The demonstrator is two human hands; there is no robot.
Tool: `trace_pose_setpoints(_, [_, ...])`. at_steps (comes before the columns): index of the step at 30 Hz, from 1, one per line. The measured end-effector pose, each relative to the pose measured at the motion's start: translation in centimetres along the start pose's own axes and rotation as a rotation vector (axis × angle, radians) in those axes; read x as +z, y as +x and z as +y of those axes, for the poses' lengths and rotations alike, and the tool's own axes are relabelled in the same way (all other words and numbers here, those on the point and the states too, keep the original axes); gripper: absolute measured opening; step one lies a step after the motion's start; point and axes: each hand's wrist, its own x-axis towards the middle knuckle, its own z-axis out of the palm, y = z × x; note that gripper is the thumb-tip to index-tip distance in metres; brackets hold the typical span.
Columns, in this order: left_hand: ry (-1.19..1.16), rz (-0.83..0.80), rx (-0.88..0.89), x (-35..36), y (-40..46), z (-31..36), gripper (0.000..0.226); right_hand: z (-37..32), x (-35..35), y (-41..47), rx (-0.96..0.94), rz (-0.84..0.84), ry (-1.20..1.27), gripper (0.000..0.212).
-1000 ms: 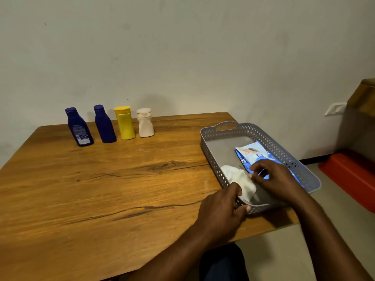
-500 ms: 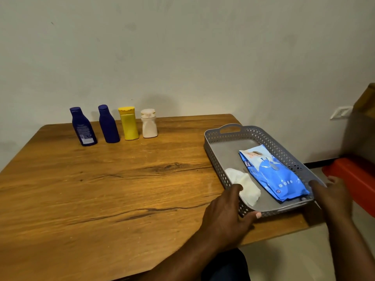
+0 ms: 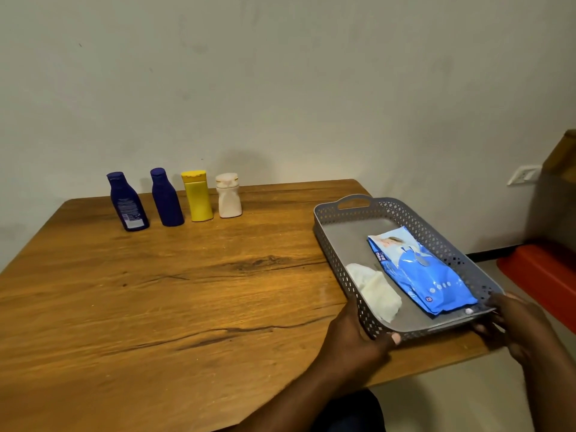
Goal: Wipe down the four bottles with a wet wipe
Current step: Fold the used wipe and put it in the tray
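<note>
So both hands are on the grey perforated plastic tray [image 3: 349, 241] at the lower right of the frame. The left hand [image 3: 355, 341] grips the tray's near-left corner, thumb hooked along the front wall; the right hand [image 3: 514, 325] has its fingers curled around the near-right corner. Neither one is holding a wipe.

The crumpled white wet wipe [image 3: 375, 291] lies inside the tray against its left wall, just up from the left hand, so that's the closer hand for grabbing it. Next to it is the blue wipes packet [image 3: 419, 272], long axis running diagonally from the tray's middle toward the near-right corner.

The four bottles stand upright in a row at the upper left, along the back edge of the wooden table [image 3: 156, 307]: dark blue bottle with a label [image 3: 127, 202], plain dark blue bottle [image 3: 166, 199], yellow bottle [image 3: 197, 196], small white bottle [image 3: 228, 196]. They're well apart from the hands, up and left across the table. My guess is the wipe has to come out first, then a long reach.
</note>
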Motion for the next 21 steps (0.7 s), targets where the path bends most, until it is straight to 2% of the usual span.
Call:
trace_pose_setpoints(10, [-0.043,0.003,0.045,-2.2,1.8,0.4,0.087,-1.1,2.3,0.5,-0.021,-0.106,0.121,0.018])
trace_pose_setpoints(15, [-0.158,-0.044,0.018,-3.8,3.2,0.6,0.094,-1.7,5.0,2.2,-0.085,-0.16,0.153,0.019])
trace_pose_setpoints(21, [-0.13,-0.069,0.013,-5.4,5.0,-0.5,0.095,-2.1,6.9,3.5,-0.093,-0.159,0.158,0.016])
